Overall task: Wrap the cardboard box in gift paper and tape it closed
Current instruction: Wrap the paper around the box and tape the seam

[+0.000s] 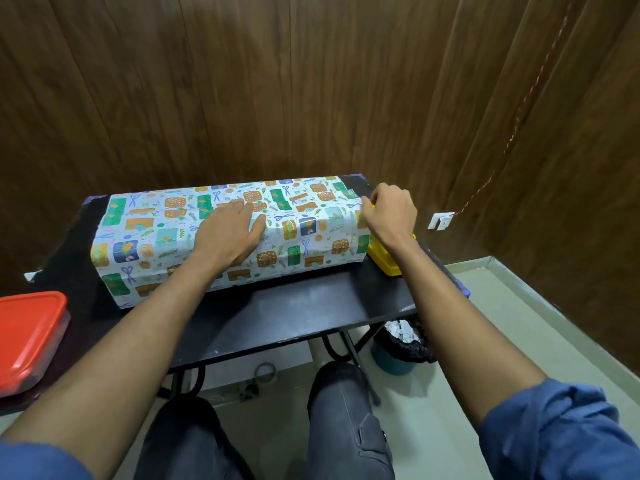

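Left hand (227, 233) lying flat, palm down, fingers spread forward. Right hand (389, 211) curling into a loose pinch (fingertips hidden), wrist bent. Both forearms reaching forward, bare, blue sleeves pushed up.

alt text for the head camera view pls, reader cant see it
A person's left hand presses flat on a long box wrapped in gift paper on a black table, while the right hand pinches the paper at the box's right end. A yellow object lies beside that end; a red-lidded container sits at left.
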